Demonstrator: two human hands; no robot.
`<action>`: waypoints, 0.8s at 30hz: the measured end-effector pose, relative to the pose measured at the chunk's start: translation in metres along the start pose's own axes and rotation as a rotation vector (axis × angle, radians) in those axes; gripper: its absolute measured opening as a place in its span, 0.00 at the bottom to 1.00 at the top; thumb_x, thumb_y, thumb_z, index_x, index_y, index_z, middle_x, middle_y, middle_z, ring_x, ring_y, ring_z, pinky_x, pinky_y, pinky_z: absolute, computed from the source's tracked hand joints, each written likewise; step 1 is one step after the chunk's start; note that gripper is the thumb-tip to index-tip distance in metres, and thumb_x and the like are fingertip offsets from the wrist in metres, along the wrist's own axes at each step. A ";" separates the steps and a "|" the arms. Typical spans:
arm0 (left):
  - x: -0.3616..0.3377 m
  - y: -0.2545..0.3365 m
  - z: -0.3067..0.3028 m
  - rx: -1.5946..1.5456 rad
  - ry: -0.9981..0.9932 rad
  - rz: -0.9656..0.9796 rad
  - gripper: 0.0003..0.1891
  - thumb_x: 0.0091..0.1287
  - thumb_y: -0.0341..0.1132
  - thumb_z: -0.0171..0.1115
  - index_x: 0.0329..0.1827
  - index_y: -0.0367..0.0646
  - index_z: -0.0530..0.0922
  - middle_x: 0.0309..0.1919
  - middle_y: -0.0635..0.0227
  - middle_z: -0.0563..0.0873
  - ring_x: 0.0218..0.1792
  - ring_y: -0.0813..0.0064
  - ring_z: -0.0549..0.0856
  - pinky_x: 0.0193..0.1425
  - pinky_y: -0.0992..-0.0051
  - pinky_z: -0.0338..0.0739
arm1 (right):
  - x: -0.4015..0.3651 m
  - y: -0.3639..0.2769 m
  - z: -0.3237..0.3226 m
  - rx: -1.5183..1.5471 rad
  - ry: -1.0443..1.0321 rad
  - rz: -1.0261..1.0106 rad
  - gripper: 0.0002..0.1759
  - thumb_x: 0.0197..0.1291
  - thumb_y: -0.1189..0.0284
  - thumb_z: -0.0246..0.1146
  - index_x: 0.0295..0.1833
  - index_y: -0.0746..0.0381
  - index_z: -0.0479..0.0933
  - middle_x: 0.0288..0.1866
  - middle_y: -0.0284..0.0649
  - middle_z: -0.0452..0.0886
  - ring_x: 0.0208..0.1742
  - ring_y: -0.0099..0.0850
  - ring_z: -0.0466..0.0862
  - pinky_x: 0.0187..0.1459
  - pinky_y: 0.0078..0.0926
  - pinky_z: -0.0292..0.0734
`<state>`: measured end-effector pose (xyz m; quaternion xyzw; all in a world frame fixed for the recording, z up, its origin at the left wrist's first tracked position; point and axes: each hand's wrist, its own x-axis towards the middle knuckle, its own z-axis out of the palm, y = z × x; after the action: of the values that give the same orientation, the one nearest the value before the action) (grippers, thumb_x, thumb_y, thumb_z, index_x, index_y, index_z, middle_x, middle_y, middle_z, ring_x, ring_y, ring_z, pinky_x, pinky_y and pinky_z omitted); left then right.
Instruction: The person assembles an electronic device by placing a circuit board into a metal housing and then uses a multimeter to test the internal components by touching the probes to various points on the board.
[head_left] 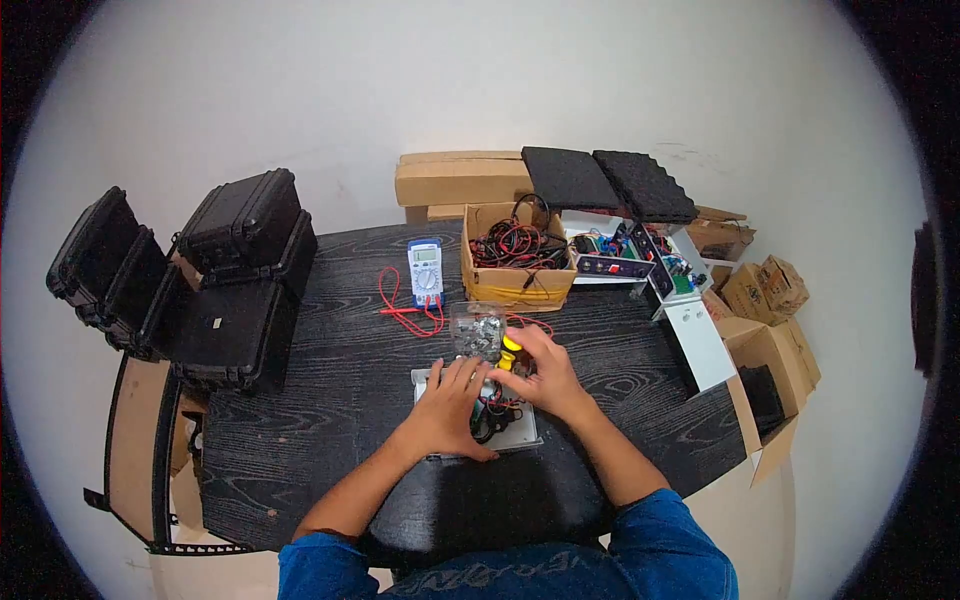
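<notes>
My right hand [545,378] is closed around the yellow handle of a screwdriver [509,346]; its tip is hidden. The screwdriver is over a shallow white metal enclosure [523,436] holding dark and red wires. My left hand [446,412] lies across the enclosure's left side, fingers extended and thumb apart, with its fingertips close to the screwdriver. Beyond the fingers, a clear plastic box [478,333] contains small metallic pieces, too small to identify surely.
A blue-and-white multimeter [426,270] with red leads lies behind my left hand. Behind the work stands a cardboard box [520,287] of tangled cables. Opened white electronics housings [610,258] are at back right. Black hard cases [235,325] occupy the dark table's [330,400] left side.
</notes>
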<state>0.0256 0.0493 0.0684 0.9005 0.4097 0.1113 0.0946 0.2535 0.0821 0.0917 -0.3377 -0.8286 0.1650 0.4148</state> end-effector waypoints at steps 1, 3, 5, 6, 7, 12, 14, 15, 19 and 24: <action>-0.001 0.000 0.002 0.026 -0.004 -0.011 0.77 0.37 0.73 0.80 0.82 0.27 0.56 0.82 0.42 0.61 0.84 0.45 0.57 0.85 0.37 0.44 | 0.003 -0.003 -0.001 0.015 0.036 -0.042 0.37 0.62 0.76 0.75 0.75 0.63 0.67 0.57 0.50 0.84 0.53 0.40 0.88 0.57 0.34 0.83; -0.002 0.000 0.002 0.030 -0.023 -0.025 0.78 0.37 0.75 0.79 0.83 0.26 0.54 0.83 0.40 0.57 0.86 0.46 0.53 0.86 0.37 0.41 | 0.010 -0.014 -0.003 0.045 0.108 -0.126 0.38 0.60 0.76 0.75 0.74 0.63 0.68 0.56 0.50 0.84 0.53 0.43 0.88 0.56 0.36 0.83; -0.002 0.001 0.002 0.034 -0.041 -0.038 0.79 0.38 0.76 0.79 0.84 0.26 0.52 0.84 0.40 0.55 0.87 0.46 0.50 0.86 0.37 0.39 | 0.010 -0.017 -0.003 0.124 0.065 -0.048 0.37 0.59 0.78 0.74 0.73 0.62 0.68 0.58 0.51 0.83 0.55 0.44 0.88 0.57 0.37 0.83; -0.002 0.001 0.002 0.036 -0.050 -0.042 0.79 0.38 0.76 0.78 0.84 0.26 0.52 0.84 0.40 0.55 0.87 0.46 0.49 0.86 0.37 0.39 | 0.009 -0.017 -0.002 0.164 0.043 -0.009 0.37 0.59 0.79 0.73 0.73 0.62 0.68 0.59 0.52 0.83 0.57 0.45 0.88 0.58 0.38 0.83; -0.002 0.001 0.001 0.038 -0.059 -0.048 0.79 0.38 0.76 0.78 0.84 0.25 0.52 0.85 0.40 0.54 0.87 0.46 0.49 0.86 0.37 0.38 | 0.008 -0.016 -0.002 0.127 0.055 -0.035 0.36 0.59 0.80 0.72 0.73 0.62 0.68 0.61 0.52 0.82 0.58 0.45 0.87 0.59 0.37 0.83; -0.003 0.001 0.002 0.051 -0.032 -0.034 0.79 0.38 0.77 0.78 0.84 0.25 0.52 0.85 0.40 0.55 0.87 0.47 0.50 0.86 0.38 0.40 | 0.009 -0.019 -0.003 0.074 0.095 -0.074 0.35 0.58 0.79 0.74 0.71 0.62 0.71 0.66 0.52 0.81 0.64 0.47 0.85 0.63 0.38 0.82; -0.002 0.001 0.003 0.042 -0.030 -0.035 0.79 0.38 0.77 0.78 0.84 0.25 0.52 0.85 0.40 0.55 0.87 0.47 0.50 0.86 0.39 0.40 | 0.010 -0.014 0.003 0.174 0.094 -0.057 0.35 0.57 0.79 0.75 0.70 0.62 0.72 0.65 0.52 0.81 0.65 0.48 0.85 0.64 0.39 0.81; -0.002 0.000 0.003 0.038 -0.034 -0.035 0.79 0.38 0.77 0.77 0.84 0.25 0.52 0.85 0.40 0.55 0.87 0.47 0.50 0.86 0.39 0.40 | 0.010 -0.013 0.005 0.225 0.093 -0.047 0.34 0.57 0.78 0.76 0.70 0.62 0.72 0.65 0.52 0.81 0.65 0.49 0.84 0.64 0.40 0.81; -0.002 -0.002 0.004 0.062 -0.048 -0.027 0.80 0.38 0.77 0.77 0.84 0.25 0.52 0.85 0.41 0.55 0.87 0.47 0.50 0.86 0.39 0.41 | 0.005 -0.013 0.003 0.076 0.087 -0.066 0.36 0.57 0.81 0.72 0.72 0.62 0.70 0.67 0.52 0.80 0.67 0.49 0.83 0.67 0.40 0.79; -0.001 0.002 -0.001 0.056 -0.060 -0.043 0.80 0.38 0.77 0.78 0.84 0.26 0.51 0.85 0.41 0.54 0.87 0.47 0.50 0.86 0.39 0.41 | 0.011 -0.023 -0.003 0.088 0.075 -0.091 0.35 0.62 0.79 0.71 0.74 0.63 0.69 0.68 0.54 0.79 0.68 0.50 0.83 0.68 0.40 0.79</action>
<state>0.0264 0.0469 0.0699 0.8968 0.4286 0.0706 0.0842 0.2418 0.0730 0.1125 -0.2872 -0.8188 0.1696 0.4672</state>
